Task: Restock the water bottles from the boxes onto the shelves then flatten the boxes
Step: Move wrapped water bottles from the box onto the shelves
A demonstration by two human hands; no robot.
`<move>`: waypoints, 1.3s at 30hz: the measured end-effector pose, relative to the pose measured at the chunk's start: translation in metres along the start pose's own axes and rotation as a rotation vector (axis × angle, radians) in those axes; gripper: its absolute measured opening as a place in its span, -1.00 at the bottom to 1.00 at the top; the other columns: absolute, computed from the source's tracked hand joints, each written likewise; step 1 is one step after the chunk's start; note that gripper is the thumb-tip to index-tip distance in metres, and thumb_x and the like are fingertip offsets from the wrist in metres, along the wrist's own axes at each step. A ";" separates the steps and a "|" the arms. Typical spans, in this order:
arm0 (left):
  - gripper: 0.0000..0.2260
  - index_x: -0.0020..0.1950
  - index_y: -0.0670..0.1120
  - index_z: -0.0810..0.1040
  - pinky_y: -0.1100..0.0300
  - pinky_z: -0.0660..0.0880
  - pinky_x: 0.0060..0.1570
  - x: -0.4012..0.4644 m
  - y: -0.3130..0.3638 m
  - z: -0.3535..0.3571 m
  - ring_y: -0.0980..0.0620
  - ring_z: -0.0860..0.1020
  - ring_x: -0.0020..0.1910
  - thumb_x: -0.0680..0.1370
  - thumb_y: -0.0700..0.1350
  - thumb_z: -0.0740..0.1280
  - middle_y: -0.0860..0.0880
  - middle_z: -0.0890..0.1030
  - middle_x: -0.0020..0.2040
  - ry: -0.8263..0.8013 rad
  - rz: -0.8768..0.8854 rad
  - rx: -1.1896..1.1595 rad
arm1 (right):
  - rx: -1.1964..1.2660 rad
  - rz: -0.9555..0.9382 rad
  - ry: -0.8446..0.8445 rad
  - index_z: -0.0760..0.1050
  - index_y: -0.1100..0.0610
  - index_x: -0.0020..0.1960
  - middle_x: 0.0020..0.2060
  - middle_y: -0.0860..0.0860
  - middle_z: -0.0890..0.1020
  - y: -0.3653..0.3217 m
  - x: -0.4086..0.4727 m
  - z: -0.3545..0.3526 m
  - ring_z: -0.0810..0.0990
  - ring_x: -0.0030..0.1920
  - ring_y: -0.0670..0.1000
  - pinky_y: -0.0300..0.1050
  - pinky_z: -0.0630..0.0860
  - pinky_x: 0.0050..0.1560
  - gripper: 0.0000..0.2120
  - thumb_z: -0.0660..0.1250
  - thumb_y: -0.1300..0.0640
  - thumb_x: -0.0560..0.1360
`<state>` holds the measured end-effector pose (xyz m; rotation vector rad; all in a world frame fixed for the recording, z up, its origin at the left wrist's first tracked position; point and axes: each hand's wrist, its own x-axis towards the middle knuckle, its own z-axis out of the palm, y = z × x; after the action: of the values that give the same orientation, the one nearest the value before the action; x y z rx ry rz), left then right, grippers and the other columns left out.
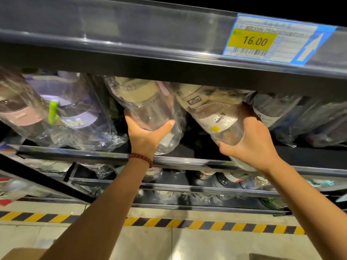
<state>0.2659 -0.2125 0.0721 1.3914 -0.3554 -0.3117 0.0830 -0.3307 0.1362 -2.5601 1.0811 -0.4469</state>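
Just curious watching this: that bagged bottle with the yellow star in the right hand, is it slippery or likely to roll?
Probably slippery: the star-sticker bottle sits in a loose, glossy plastic bag, so the right hand grips film rather than bottle. It looks clear and empty, so likely light. Its round body may roll if laid down on the shelf.

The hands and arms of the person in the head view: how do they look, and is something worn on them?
Both forearms are bare, with no sleeves in view. The left hand has a bracelet of dark red round beads around its wrist. The right hand shows no bracelet, watch or glove. No rings are visible on either of the hands.
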 end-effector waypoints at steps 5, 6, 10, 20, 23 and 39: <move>-0.38 0.00 -0.01 0.31 0.48 0.44 -0.02 0.008 -0.004 -0.021 0.07 0.44 -0.02 0.10 -0.05 0.60 0.03 0.43 -0.03 -0.013 0.025 0.225 | 0.040 0.038 0.035 0.08 0.06 -0.37 -0.42 -0.05 0.21 -0.006 0.004 0.015 0.17 -0.41 -0.12 -0.19 0.08 -0.44 -0.42 0.54 0.01 0.28; -0.35 0.02 -0.01 0.30 0.57 0.39 -0.11 0.009 -0.006 -0.023 0.10 0.42 -0.03 0.11 -0.11 0.63 0.06 0.41 -0.03 -0.012 0.031 0.228 | 0.058 0.051 0.047 0.08 0.06 -0.37 -0.41 -0.05 0.21 -0.007 0.005 0.019 0.18 -0.41 -0.13 -0.19 0.09 -0.44 -0.43 0.54 0.01 0.27; -0.16 0.36 -0.12 0.22 0.56 0.36 0.10 0.011 -0.007 -0.035 0.15 0.39 0.18 0.21 -0.27 0.61 0.18 0.38 0.11 -0.039 0.014 0.197 | 0.122 0.070 0.079 0.08 0.05 -0.36 -0.39 -0.06 0.21 -0.014 0.007 0.030 0.18 -0.39 -0.14 -0.22 0.11 -0.43 -0.43 0.54 0.03 0.26; -0.32 -0.03 -0.08 0.30 0.16 0.55 -0.03 0.027 -0.007 -0.052 0.00 0.48 -0.04 0.06 -0.04 0.66 -0.02 0.46 -0.07 -0.094 -0.002 0.403 | 0.516 0.132 0.200 0.28 0.17 -0.01 -0.04 0.14 0.49 -0.033 0.010 0.061 0.50 0.01 0.10 0.01 0.51 0.02 -0.46 0.58 0.11 0.23; -0.27 0.00 -0.11 0.32 0.13 0.56 -0.02 0.029 -0.004 -0.053 -0.04 0.50 0.02 0.02 0.03 0.65 -0.16 0.51 0.06 -0.130 -0.026 0.450 | 0.547 0.158 0.235 0.27 0.18 -0.02 0.02 0.26 0.48 -0.036 0.013 0.074 0.49 0.05 0.19 0.10 0.50 0.05 -0.44 0.59 0.10 0.22; -0.29 0.14 -0.16 0.32 0.07 0.54 0.13 0.032 -0.005 -0.055 -0.03 0.53 0.13 0.13 -0.16 0.64 -0.10 0.52 0.11 -0.178 -0.038 0.420 | 0.803 0.167 0.253 0.24 -0.05 -0.06 -0.09 -0.17 0.40 -0.045 0.010 0.108 0.42 -0.06 -0.30 -0.54 0.34 -0.07 -0.45 0.59 0.18 0.25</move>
<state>0.3181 -0.1776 0.0609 1.7886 -0.5646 -0.4101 0.1618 -0.2897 0.0591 -1.7279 0.9244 -0.9512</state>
